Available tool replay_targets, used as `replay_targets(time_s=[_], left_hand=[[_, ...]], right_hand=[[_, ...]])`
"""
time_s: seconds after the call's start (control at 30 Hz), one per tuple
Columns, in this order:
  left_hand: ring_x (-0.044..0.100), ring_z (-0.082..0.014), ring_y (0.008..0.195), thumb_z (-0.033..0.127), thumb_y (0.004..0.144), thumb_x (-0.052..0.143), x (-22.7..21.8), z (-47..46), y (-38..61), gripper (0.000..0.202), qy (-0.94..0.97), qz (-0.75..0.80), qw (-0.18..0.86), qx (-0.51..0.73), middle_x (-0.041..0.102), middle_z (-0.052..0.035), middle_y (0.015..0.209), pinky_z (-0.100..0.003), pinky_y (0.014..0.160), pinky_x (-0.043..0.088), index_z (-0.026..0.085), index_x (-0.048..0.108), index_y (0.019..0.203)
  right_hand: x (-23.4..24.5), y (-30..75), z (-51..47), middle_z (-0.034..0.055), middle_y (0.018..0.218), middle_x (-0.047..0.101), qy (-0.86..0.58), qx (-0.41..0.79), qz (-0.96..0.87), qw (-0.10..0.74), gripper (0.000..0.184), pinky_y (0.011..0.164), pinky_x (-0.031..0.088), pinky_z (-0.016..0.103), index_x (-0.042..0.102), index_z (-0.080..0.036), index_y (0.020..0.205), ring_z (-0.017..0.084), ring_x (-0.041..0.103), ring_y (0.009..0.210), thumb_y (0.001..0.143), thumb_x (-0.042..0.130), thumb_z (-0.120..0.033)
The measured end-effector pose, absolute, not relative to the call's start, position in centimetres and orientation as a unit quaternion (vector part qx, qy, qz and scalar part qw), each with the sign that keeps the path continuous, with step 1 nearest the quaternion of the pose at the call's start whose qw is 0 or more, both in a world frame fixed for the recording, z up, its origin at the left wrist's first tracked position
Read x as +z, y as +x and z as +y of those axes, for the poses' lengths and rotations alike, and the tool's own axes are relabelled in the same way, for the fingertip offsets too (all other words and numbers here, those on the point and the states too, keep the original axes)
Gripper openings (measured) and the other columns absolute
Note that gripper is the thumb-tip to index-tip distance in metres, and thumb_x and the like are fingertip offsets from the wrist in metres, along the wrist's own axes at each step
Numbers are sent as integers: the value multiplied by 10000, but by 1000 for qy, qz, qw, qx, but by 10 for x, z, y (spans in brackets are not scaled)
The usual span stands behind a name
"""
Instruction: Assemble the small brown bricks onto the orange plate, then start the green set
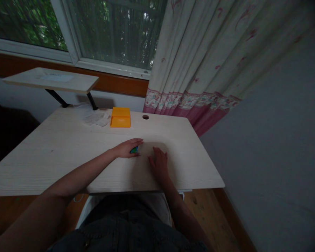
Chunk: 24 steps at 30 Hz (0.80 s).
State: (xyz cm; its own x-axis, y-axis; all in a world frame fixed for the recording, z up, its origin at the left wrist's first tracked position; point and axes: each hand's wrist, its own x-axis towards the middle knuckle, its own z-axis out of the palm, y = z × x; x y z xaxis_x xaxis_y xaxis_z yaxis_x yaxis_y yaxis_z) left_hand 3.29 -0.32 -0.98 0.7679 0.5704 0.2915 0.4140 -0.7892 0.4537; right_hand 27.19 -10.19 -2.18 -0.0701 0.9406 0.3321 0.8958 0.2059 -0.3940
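My left hand (126, 148) is low over the middle of the desk, its fingers and thumb around a small green and blue object (134, 150). Most of that object is hidden by the hand, so its kind cannot be made out. To its right, my right hand (159, 161) is at the desk surface with thumb and fingers apart and nothing visible between them. A short gap separates the two hands.
The pale wooden desk (68, 147) carries an open yellow box (120, 117) at the back. Crumpled clear plastic (90, 115) lies left of it, under a raised shelf (52, 78). A round cable hole (145, 117) sits near the back edge. A curtain (191, 70) hangs behind.
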Motion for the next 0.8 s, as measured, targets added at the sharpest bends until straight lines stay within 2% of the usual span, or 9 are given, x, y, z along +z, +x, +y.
replay_targets(time_s=[0.2, 0.37, 0.43, 0.8], left_hand=[[364, -279, 1409, 502, 901, 572, 3, -7, 8, 695, 899, 314, 184, 244, 387, -147, 1523, -455, 1166, 313, 203, 362, 1492], [289, -330, 1442, 624, 758, 689, 0, -23, -7, 1010, 910, 314, 176, 206, 289, -194, 1563, -485, 1175, 279, 173, 235, 1539], [274, -338, 1448, 653, 729, 699, -5, -25, -4, 1076, 912, 316, 171, 197, 261, -212, 1570, -484, 1178, 271, 150, 208, 1544], [365, -330, 1402, 618, 751, 695, -9, -8, 24, 967, 915, 299, 187, 194, 403, -189, 1501, -464, 1167, 308, 161, 312, 1512]], right_hand=[[-28, 275, -100, 166, 1359, 561, -623, 48, -719, 304, 494, 1162, 200, 548, 449, -150, 1399, 244, 471, 1301, 948, 407, -347], [-28, 273, -101, 153, 1371, 553, -621, 52, -726, 291, 494, 1174, 166, 540, 446, -154, 1401, 245, 451, 1318, 946, 403, -341], [-28, 273, -102, 151, 1380, 547, -619, 47, -730, 284, 502, 1177, 158, 539, 438, -148, 1407, 249, 440, 1328, 945, 407, -341], [-28, 275, -101, 155, 1373, 550, -617, 43, -732, 284, 492, 1161, 207, 540, 463, -148, 1389, 248, 452, 1316, 929, 414, -315]])
